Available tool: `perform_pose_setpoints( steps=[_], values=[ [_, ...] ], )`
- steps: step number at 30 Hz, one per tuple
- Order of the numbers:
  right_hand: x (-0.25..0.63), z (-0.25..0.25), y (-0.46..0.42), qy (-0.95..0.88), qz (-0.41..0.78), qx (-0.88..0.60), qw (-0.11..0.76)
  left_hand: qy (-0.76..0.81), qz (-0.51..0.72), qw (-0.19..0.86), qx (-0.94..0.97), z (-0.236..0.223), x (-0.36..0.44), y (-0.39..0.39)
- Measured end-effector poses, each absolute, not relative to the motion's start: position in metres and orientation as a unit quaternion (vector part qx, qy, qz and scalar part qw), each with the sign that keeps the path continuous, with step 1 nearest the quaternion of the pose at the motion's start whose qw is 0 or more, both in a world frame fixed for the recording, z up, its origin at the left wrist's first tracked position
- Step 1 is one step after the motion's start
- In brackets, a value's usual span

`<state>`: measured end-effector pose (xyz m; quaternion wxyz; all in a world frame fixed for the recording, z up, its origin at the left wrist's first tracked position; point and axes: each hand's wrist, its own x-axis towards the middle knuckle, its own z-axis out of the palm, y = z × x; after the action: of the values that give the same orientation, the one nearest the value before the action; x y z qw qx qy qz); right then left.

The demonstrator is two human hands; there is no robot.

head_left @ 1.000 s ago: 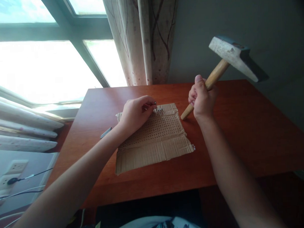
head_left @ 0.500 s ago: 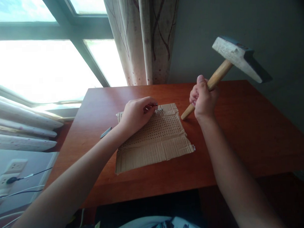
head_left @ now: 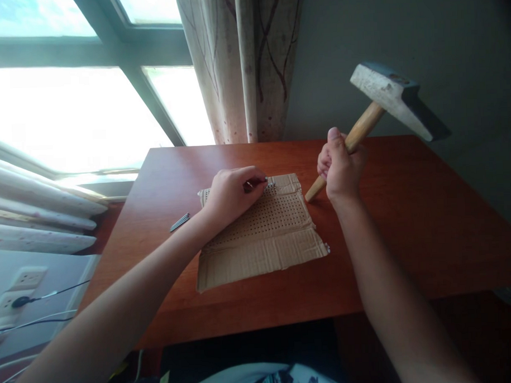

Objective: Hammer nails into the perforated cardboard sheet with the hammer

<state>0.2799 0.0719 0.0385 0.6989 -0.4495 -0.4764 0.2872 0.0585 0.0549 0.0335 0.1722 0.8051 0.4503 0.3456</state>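
Observation:
My right hand [head_left: 342,169] is wrapped round the wooden handle of a hammer [head_left: 364,126], its thumb lying along the handle. The metal head is raised above the table at the right. My left hand [head_left: 234,192] rests over a piece of cardboard [head_left: 249,264] with rows of small dark holes. Thumb and forefinger are pinched near its far edge on what looks like a nail, mostly hidden by the fingers. Several small nails [head_left: 272,185] stand in the cardboard just beside the fingertips. More loose nails [head_left: 180,222] lie together left of the cardboard, beside my left forearm.
The reddish-brown wooden table [head_left: 391,248] carries the cardboard. Behind it hang a patterned curtain [head_left: 268,62] and a grey wall, with a bright window [head_left: 68,114] at the left. A wall socket [head_left: 16,300] with a plug and cables is at the lower left.
My left fingertips have dipped slightly toward the cardboard. The hammer head has shifted a little to the left in view, still raised.

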Motion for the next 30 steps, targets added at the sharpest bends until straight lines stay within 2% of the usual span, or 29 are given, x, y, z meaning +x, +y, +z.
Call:
perform_pose_setpoints(
  steps=[4, 9, 14, 18, 21, 24, 30],
  values=[
    [0.280, 0.044, 0.070, -0.491, 0.297, -0.469, 0.671, 0.446, 0.347, 0.178, 0.806, 0.033, 0.059, 0.055],
    [0.285, 0.050, 0.059, -0.546, 0.323, -0.504, 0.586, 0.443, 0.346, 0.181, 0.807, 0.033, 0.059, 0.056],
    [0.303, 0.067, 0.035, -0.665, 0.320, -0.539, 0.407, 0.440, 0.340, 0.192, 0.809, 0.033, 0.059, 0.057],
    [0.310, 0.093, 0.021, -0.745, 0.256, -0.563, 0.251, 0.435, 0.344, 0.198, 0.808, 0.033, 0.060, 0.058],
    [0.307, 0.109, 0.016, -0.783, 0.189, -0.568, 0.169, 0.432, 0.347, 0.197, 0.809, 0.033, 0.060, 0.059],
    [0.303, 0.119, 0.013, -0.803, 0.129, -0.565, 0.137, 0.434, 0.350, 0.192, 0.808, 0.031, 0.060, 0.059],
    [0.298, 0.124, 0.005, -0.798, 0.080, -0.582, 0.137, 0.435, 0.350, 0.189, 0.808, 0.029, 0.059, 0.059]
  ],
)
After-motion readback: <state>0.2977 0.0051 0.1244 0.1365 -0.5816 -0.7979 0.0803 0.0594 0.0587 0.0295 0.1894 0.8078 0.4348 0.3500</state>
